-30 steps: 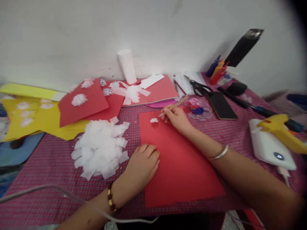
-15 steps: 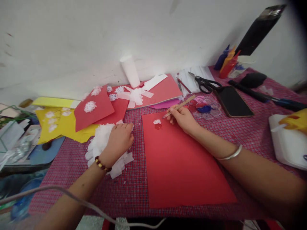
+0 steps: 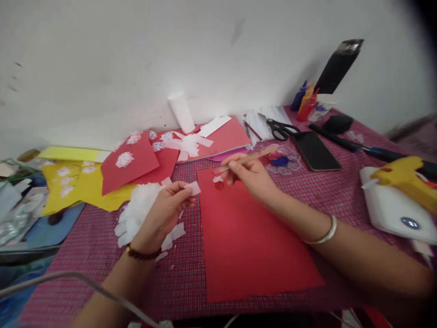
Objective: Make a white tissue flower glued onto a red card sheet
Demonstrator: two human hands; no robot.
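My left hand (image 3: 162, 212) pinches a small square of thin white paper (image 3: 193, 187), just left of the red sheet (image 3: 252, 246). Below and behind that hand lies a heap of similar white squares (image 3: 136, 209). In my right hand (image 3: 252, 177) is a slim wooden stick (image 3: 262, 153), slanting with its lower end toward the sheet's upper left. Near that end, a small crumpled white tuft (image 3: 217, 179) is stuck to the sheet, with a wet-looking red patch (image 3: 219, 186) right below it.
Red cards (image 3: 129, 159) with white tufts and yellow paper (image 3: 82, 187) lie at left. Toward the back right are scissors (image 3: 280, 130), a phone (image 3: 317, 150), a clear palette (image 3: 288, 159) and paint bottles (image 3: 308, 107). A yellow glue gun (image 3: 403, 175) rests on a white box (image 3: 385, 209).
My left hand has lifted off the heap and turned, now holding one paper square. My right hand has moved the stick slightly left, over the white tuft. The camera view has shifted.
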